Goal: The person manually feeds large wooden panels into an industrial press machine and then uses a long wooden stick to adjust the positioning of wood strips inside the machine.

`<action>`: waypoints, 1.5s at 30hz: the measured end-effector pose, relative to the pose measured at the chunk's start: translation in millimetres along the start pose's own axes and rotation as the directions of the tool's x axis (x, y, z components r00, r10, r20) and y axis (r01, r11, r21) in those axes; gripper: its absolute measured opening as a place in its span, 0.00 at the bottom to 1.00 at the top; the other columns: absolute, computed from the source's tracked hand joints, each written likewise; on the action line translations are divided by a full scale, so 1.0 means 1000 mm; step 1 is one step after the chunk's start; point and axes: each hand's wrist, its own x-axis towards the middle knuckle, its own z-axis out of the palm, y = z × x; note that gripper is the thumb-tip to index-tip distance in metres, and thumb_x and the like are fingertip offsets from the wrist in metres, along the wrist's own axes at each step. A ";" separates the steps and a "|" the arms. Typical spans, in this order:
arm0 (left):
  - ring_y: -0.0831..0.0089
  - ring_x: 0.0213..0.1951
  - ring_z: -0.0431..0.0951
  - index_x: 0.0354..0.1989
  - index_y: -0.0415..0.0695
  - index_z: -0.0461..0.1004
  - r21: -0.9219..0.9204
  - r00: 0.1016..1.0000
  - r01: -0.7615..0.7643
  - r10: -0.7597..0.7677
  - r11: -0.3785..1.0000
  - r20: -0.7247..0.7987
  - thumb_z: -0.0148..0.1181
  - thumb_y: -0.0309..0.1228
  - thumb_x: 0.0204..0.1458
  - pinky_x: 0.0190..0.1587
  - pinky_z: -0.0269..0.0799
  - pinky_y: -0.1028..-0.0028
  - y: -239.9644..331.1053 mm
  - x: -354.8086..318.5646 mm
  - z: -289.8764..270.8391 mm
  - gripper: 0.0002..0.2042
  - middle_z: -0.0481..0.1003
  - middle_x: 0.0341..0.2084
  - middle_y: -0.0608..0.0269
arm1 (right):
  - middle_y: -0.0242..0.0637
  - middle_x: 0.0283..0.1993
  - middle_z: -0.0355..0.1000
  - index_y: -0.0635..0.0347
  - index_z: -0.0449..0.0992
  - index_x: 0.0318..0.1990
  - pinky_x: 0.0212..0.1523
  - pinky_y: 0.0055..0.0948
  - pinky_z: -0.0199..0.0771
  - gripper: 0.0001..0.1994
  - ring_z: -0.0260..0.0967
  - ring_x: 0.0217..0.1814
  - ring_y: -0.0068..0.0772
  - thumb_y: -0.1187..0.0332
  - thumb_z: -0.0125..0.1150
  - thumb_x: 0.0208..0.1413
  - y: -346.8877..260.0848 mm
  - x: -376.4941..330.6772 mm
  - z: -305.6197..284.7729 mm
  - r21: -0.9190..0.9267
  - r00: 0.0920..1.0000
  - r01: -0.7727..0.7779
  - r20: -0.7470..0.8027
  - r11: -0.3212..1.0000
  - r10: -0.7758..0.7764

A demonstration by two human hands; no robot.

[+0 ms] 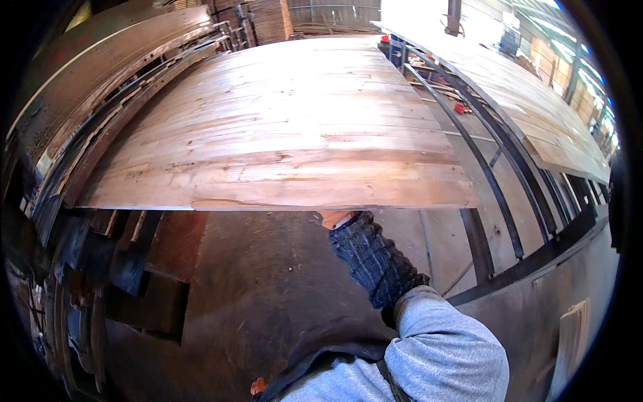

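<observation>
Matt rough wood sheet [281, 127], dark metal frame [495, 201]

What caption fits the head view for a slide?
A gloved right hand reaches under the near edge of a large thin wood sheet, above a dark floor.

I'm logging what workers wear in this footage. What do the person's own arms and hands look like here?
Only one arm shows, most likely the right arm. It wears a light grey sweatshirt sleeve with a dark, blue-black knitted cuff or oversleeve running up to the wrist. The hand is mostly hidden under the wood sheet. No other hand is in view.
</observation>
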 end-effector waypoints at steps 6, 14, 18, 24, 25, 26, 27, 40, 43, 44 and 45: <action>0.52 0.43 0.75 0.36 0.48 0.76 0.372 0.942 -0.324 0.334 0.870 0.039 0.58 0.48 0.45 0.43 0.72 0.55 -0.022 0.088 -0.031 0.17 0.74 0.40 0.56 | 0.38 0.68 0.58 0.55 0.61 0.64 0.69 0.42 0.52 0.24 0.55 0.68 0.39 0.54 0.43 0.67 -0.015 0.002 -0.013 -0.027 0.982 0.177 -0.063 0.984 -0.179; 0.50 0.48 0.75 0.40 0.53 0.78 0.360 0.906 -0.421 0.403 0.833 0.127 0.57 0.50 0.46 0.49 0.72 0.55 -0.019 0.146 -0.070 0.18 0.75 0.44 0.54 | 0.39 0.66 0.60 0.55 0.62 0.64 0.67 0.42 0.55 0.23 0.58 0.67 0.39 0.55 0.43 0.67 -0.094 0.002 -0.008 -0.141 0.900 0.413 -0.084 0.900 -0.427; 0.51 0.49 0.75 0.42 0.53 0.78 0.324 0.940 -0.333 0.286 0.885 0.187 0.58 0.48 0.46 0.49 0.72 0.56 -0.024 0.109 -0.064 0.18 0.75 0.45 0.54 | 0.39 0.65 0.61 0.55 0.63 0.64 0.66 0.43 0.57 0.22 0.59 0.66 0.39 0.56 0.43 0.67 -0.180 -0.009 -0.015 -0.256 0.841 0.505 -0.069 0.824 -0.537; 0.52 0.51 0.75 0.44 0.53 0.77 0.300 0.963 -0.229 0.171 0.926 0.206 0.60 0.45 0.46 0.49 0.72 0.57 -0.008 0.036 -0.028 0.17 0.76 0.46 0.53 | 0.40 0.64 0.63 0.54 0.63 0.63 0.65 0.43 0.60 0.22 0.61 0.64 0.39 0.56 0.44 0.67 -0.329 -0.050 -0.019 -0.412 0.726 0.630 0.010 0.658 -0.688; 0.52 0.51 0.75 0.44 0.53 0.77 0.296 0.963 -0.231 0.174 0.927 0.207 0.61 0.44 0.46 0.49 0.72 0.57 0.002 0.026 -0.023 0.17 0.76 0.46 0.53 | 0.40 0.64 0.63 0.54 0.63 0.63 0.65 0.43 0.60 0.21 0.61 0.64 0.39 0.57 0.44 0.67 -0.350 -0.063 -0.019 -0.431 0.699 0.650 0.017 0.625 -0.715; 0.52 0.52 0.75 0.45 0.54 0.77 0.293 0.962 -0.237 0.181 0.926 0.203 0.61 0.44 0.46 0.49 0.72 0.58 0.015 0.016 -0.016 0.17 0.76 0.47 0.53 | 0.40 0.64 0.63 0.54 0.64 0.63 0.65 0.43 0.61 0.21 0.62 0.64 0.39 0.57 0.44 0.67 -0.366 -0.070 -0.019 -0.448 0.675 0.666 0.022 0.596 -0.737; 0.53 0.52 0.75 0.45 0.54 0.77 0.284 0.961 -0.247 0.198 0.926 0.193 0.61 0.43 0.46 0.49 0.72 0.58 0.027 0.004 -0.013 0.17 0.76 0.47 0.53 | 0.40 0.63 0.64 0.54 0.64 0.63 0.64 0.43 0.61 0.21 0.62 0.64 0.39 0.57 0.44 0.67 -0.378 -0.079 -0.020 -0.460 0.643 0.687 0.024 0.563 -0.765; 0.54 0.43 0.72 0.41 0.48 0.72 0.645 0.863 -0.402 0.505 0.650 0.029 0.44 0.51 0.58 0.43 0.68 0.55 -0.017 -0.005 -0.014 0.20 0.76 0.38 0.54 | 0.43 0.65 0.64 0.54 0.62 0.65 0.65 0.42 0.63 0.25 0.63 0.66 0.43 0.60 0.54 0.62 0.068 -0.115 0.023 -0.911 0.828 0.406 0.336 -0.069 0.449; 0.55 0.42 0.72 0.40 0.48 0.71 0.467 0.947 -0.276 0.320 0.840 -0.016 0.44 0.50 0.58 0.42 0.67 0.56 -0.061 -0.041 0.005 0.18 0.75 0.37 0.55 | 0.47 0.65 0.64 0.55 0.62 0.65 0.62 0.41 0.66 0.25 0.64 0.65 0.47 0.64 0.55 0.59 0.195 -0.130 0.115 -0.419 0.440 0.878 0.513 -0.233 0.737; 0.55 0.42 0.72 0.40 0.48 0.71 0.395 0.966 -0.228 0.257 0.890 -0.020 0.44 0.50 0.58 0.42 0.67 0.56 -0.072 -0.049 0.012 0.18 0.75 0.37 0.56 | 0.47 0.62 0.66 0.55 0.63 0.64 0.61 0.41 0.67 0.25 0.65 0.63 0.48 0.64 0.55 0.59 0.231 -0.137 0.148 -0.374 0.383 0.907 0.537 -0.195 0.751; 0.56 0.41 0.72 0.40 0.48 0.71 0.317 0.984 -0.166 0.180 0.934 -0.015 0.44 0.49 0.58 0.41 0.67 0.56 -0.082 -0.062 0.028 0.18 0.75 0.36 0.56 | 0.46 0.60 0.68 0.55 0.64 0.63 0.59 0.41 0.68 0.24 0.66 0.61 0.48 0.64 0.54 0.58 0.263 -0.135 0.174 -0.332 0.318 0.932 0.553 -0.146 0.770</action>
